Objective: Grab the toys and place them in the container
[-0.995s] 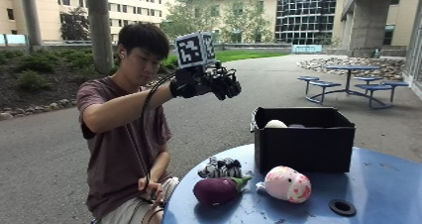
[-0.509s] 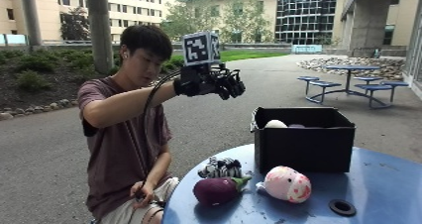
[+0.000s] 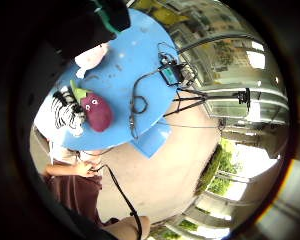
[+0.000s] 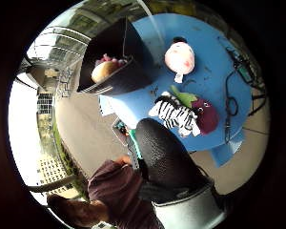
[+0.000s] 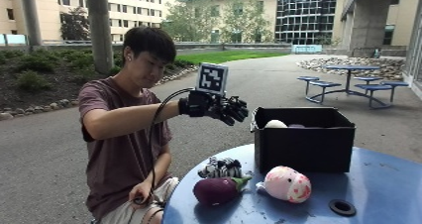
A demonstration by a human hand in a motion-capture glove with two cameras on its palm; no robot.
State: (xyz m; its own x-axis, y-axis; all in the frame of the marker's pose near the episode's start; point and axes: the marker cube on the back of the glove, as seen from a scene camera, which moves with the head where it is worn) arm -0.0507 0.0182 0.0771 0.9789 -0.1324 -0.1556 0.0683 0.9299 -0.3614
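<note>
1. Hanging loosely curled, your gloved right hand point(image 5: 221, 108) holds nothing, raised beside the black container point(image 5: 303, 140).
2. Below your fingers, well apart, lie the zebra toy point(image 5: 220, 167), eggplant toy point(image 5: 217, 190) and pink pig toy point(image 5: 286, 184) on the blue table point(image 5: 369, 184).
3. Inside the container sit two toys already.

Readable text: none in any view.
Toys, black container, tabletop: no legible labels, brands or numbers.

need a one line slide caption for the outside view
Gloved right hand raised above the blue table, beside the black container; three plush toys wait on the table.
</note>
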